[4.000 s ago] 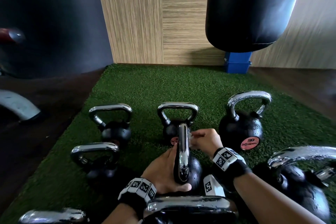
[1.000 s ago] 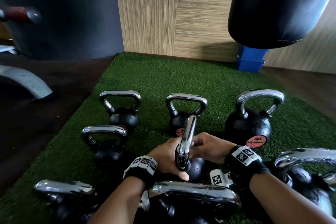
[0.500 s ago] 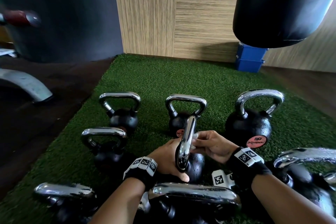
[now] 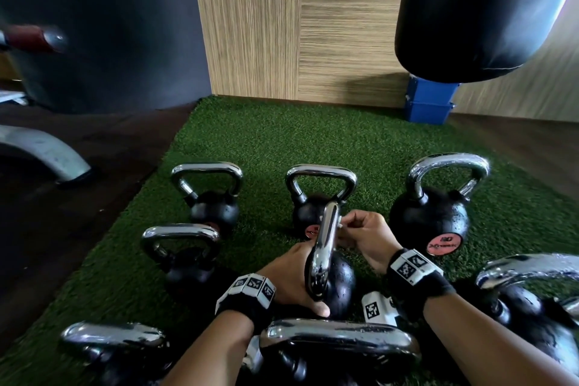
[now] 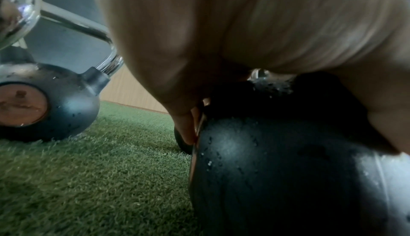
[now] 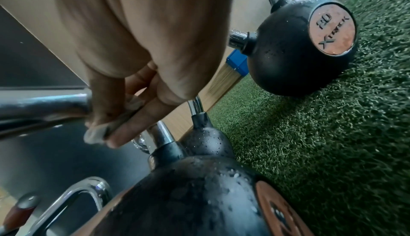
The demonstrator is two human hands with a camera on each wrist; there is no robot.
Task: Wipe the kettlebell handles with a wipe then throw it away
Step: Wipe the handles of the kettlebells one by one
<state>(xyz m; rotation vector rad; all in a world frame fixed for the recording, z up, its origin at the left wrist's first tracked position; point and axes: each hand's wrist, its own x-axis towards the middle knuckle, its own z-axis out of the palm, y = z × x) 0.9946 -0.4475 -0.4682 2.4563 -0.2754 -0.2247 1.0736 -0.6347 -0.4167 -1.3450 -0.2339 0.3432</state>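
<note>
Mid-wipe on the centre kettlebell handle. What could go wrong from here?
1. The centre kettlebell looks tilted, steadied only by the left hand; water beads on it, so it may slip or roll.
2. The right hand pinches a small wipe; it may miss part of the handle.

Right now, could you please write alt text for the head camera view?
A right hand rubs a white wipe on the chrome handle of a black kettlebell that the left hand steadies. More kettlebells stand around it on green turf, near a hanging punching bag.
</note>
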